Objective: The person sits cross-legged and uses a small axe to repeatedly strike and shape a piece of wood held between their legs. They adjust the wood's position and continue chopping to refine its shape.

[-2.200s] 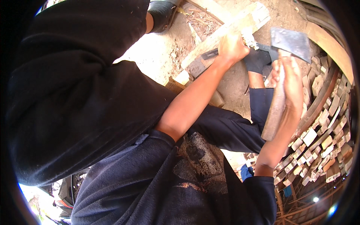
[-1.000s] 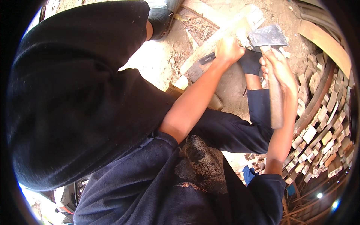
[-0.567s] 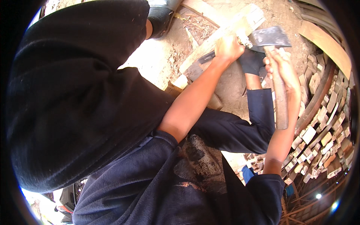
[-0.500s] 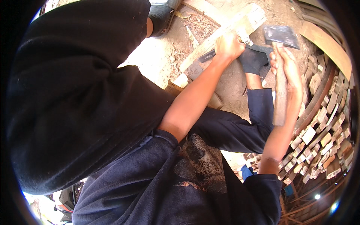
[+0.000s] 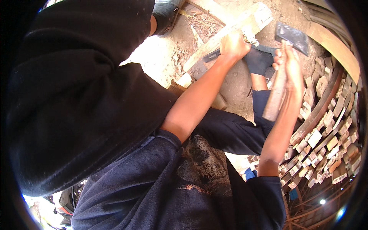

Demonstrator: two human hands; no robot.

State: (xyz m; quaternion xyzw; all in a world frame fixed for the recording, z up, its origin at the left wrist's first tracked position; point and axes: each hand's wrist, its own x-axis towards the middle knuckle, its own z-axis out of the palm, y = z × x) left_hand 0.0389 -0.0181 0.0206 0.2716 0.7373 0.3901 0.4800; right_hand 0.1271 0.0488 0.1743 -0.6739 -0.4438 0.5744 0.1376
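Observation:
My left hand is closed around a piece of pale wood with a frayed, chipped end, held against a thick wooden beam lying slanted on the ground. My right hand grips a hatchet by its long wooden handle; the broad grey metal blade stands apart, to the right of the chipped end. A narrow dark object lies beside the beam under my left wrist. My right foot in dark footwear rests below the hands.
Stacked wood offcuts fill the right side, with a long curved board beyond. Wood shavings and a plank lie on the dirt at the top. My other foot is at upper left; a dark machine shows at lower left.
The hatchet has moved rightward, away from the chipped end where it was about a second ago, and its blade and handle have tilted. My left hand has stayed nearly in place.

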